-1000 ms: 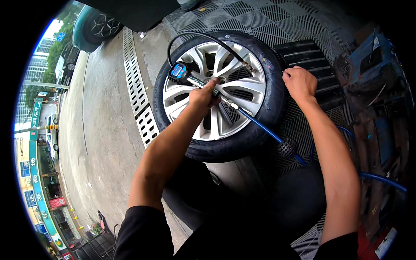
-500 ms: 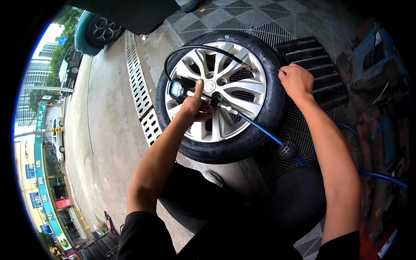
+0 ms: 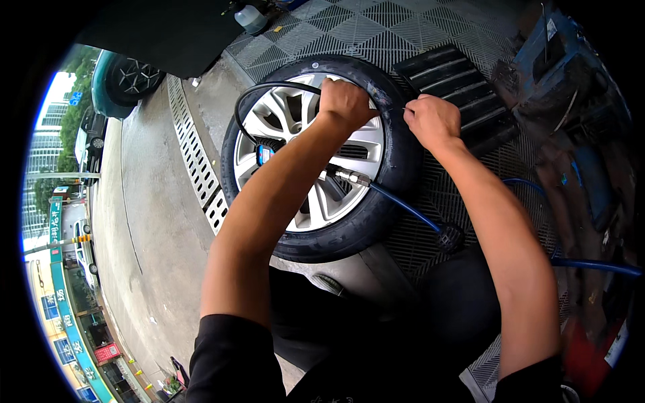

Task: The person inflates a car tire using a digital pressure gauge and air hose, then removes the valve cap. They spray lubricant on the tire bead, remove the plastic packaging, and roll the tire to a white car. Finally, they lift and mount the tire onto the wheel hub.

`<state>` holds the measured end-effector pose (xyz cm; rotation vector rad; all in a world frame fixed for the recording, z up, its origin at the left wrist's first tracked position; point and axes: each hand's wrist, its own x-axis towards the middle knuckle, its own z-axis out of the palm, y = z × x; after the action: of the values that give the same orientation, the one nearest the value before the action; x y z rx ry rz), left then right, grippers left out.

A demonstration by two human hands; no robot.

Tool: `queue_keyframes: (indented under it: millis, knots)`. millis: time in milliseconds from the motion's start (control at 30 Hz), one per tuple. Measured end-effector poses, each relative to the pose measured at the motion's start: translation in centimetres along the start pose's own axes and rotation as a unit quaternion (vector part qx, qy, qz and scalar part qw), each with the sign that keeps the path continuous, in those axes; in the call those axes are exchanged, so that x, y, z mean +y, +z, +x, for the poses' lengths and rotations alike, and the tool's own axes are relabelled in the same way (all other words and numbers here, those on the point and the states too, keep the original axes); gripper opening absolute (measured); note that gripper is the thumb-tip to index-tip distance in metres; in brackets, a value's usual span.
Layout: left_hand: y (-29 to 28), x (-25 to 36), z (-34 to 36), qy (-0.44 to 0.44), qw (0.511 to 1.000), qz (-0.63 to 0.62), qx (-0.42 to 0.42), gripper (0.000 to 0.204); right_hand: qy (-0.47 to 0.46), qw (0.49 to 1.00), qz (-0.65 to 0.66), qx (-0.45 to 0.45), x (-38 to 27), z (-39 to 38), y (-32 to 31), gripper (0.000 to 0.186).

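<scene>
A black tyre point(image 3: 403, 161) on a silver alloy rim point(image 3: 321, 213) lies flat before me. On the rim rests a tyre inflator gauge point(image 3: 265, 155) with a small lit screen; a black hose point(image 3: 248, 99) loops from it toward the rim's far right edge. There my left hand point(image 3: 346, 102) is closed around the hose's end, which its fingers mostly cover. My right hand point(image 3: 435, 121) hovers by the tyre's right side in a pinch, a tiny object just showing at its fingertips. A blue air hose point(image 3: 410, 209) joins the inflator through a metal coupling point(image 3: 352, 176).
A black ribbed panel point(image 3: 463, 94) lies on the grid-patterned floor point(image 3: 356, 25) beyond my right hand. Blue and rusty metal equipment point(image 3: 571, 60) stands at right. A perforated drain cover point(image 3: 191, 138) runs along the left, with a teal car point(image 3: 106, 87) beyond.
My left hand has let go of the inflator and moved up and right to the hose's end at the rim. The right hand stays pinched beside the tyre. The view has shifted slightly.
</scene>
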<state>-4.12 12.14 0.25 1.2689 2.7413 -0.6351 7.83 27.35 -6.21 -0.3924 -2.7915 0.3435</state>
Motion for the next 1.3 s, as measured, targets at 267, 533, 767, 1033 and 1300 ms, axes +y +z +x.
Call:
queue_keyframes:
  millis: [267,533,767,1033,1300]
  knots:
    - [0.4,-1.7,3.2,0.033,0.988,-0.011,-0.152,0.05,-0.016,0.998,-0.018,-0.055,-0.9,-0.1,0.5,0.019]
    - [0.7,-2.0,4.7,0.059,0.986,0.012,-0.156,0.031,-0.043,0.998,-0.015,-0.043,-1.3,0.0,2.1,0.017]
    - [4.7,-11.4,-3.2,-0.048,0.983,-0.023,-0.178,0.032,-0.016,0.998,0.034,-0.059,-3.1,1.8,1.5,0.019]
    - [11.8,-6.5,-6.4,-0.152,0.958,-0.215,0.11,0.043,-0.13,0.988,-0.029,-0.073,-3.8,4.7,2.9,0.02]
    - [13.5,-7.1,-4.7,-0.076,0.958,-0.192,0.197,0.028,-0.19,0.968,-0.149,-0.074,-6.0,6.0,4.1,0.02]
